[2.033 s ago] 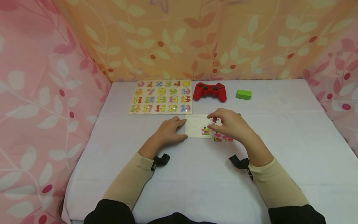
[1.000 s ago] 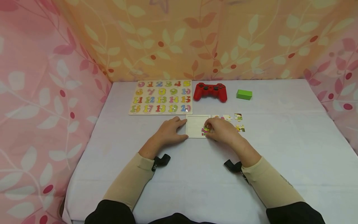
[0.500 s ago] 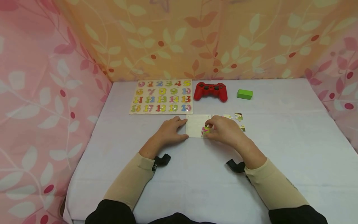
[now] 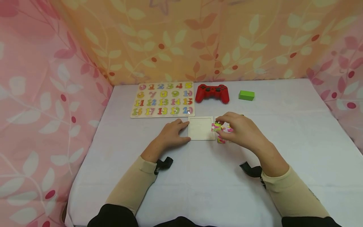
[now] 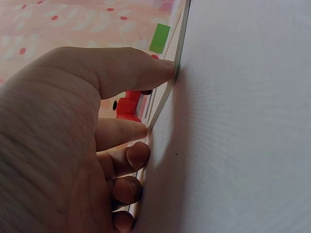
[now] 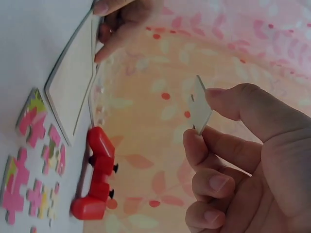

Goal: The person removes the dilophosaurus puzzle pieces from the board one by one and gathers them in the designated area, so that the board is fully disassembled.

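Note:
My right hand (image 4: 241,129) pinches a jigsaw puzzle piece (image 4: 216,127), pink and green, between thumb and fingers. In the right wrist view the held piece (image 6: 200,108) shows its plain side and stands off the table. Just left of that hand lies a small square puzzle tray (image 4: 200,129) with a bare, pale inside. My left hand (image 4: 171,135) touches the tray's left edge, thumb at the near corner and index finger at the far one. In the left wrist view its other fingers hang loosely curled. Loose puzzle pieces (image 6: 31,119) lie beside the tray, partly under my right hand.
A number board (image 4: 163,99) lies behind the tray on the white-covered table. To its right are a red game controller (image 4: 212,93) and a green block (image 4: 246,95). Patterned curtains (image 4: 198,41) stand close behind the table and at the sides.
The pink and green piece lay in the tray's near right corner. My right hand has gripped it, lifted it out and carried it rightward. The left hand stays at the tray.

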Demonstrator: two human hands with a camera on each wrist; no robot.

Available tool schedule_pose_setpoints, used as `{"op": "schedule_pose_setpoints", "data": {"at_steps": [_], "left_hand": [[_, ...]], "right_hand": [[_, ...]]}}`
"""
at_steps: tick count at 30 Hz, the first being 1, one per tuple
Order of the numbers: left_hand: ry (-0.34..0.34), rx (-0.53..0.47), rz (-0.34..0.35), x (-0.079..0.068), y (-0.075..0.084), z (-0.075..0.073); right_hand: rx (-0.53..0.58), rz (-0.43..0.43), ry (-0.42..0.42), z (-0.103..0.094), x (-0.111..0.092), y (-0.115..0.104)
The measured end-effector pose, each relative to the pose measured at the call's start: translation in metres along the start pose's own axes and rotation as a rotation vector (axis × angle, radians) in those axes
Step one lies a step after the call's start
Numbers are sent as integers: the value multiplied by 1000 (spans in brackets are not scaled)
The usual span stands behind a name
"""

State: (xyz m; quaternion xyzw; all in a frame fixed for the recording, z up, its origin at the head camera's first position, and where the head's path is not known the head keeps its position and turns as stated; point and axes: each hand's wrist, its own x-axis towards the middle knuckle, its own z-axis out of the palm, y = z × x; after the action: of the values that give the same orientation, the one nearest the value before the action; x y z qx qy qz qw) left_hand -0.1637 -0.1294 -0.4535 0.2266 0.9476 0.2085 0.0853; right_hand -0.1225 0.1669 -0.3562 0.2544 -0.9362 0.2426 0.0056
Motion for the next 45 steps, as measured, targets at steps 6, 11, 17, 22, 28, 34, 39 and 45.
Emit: {"op": "schedule_pose_setpoints", "data": {"at_steps": [6, 11, 17, 22, 28, 34, 39, 45], "left_hand": [[0, -12, -5, 0, -1, -2], [1, -16, -2, 0, -2, -3], [-1, -25, -9, -1, -2, -4], [0, -32, -10, -1, -2, -4], [3, -29, -12, 1, -4, -4], [-3, -23, -18, 1, -3, -4], [-8, -29, -17, 0, -3, -4], [-6, -33, -12, -1, -2, -6]], "right_hand": [[-3, -43, 17, -14, -17, 12], [-5, 1, 12, -25, -34, 26], [22, 74, 5, -32, -52, 48], [26, 105, -42, -30, -61, 66], [63, 136, -135, -17, -60, 87], [66, 156, -173, -3, -56, 103], [48, 195, -180, 6, -53, 109], [8, 192, -177, 9, -52, 112]]}}
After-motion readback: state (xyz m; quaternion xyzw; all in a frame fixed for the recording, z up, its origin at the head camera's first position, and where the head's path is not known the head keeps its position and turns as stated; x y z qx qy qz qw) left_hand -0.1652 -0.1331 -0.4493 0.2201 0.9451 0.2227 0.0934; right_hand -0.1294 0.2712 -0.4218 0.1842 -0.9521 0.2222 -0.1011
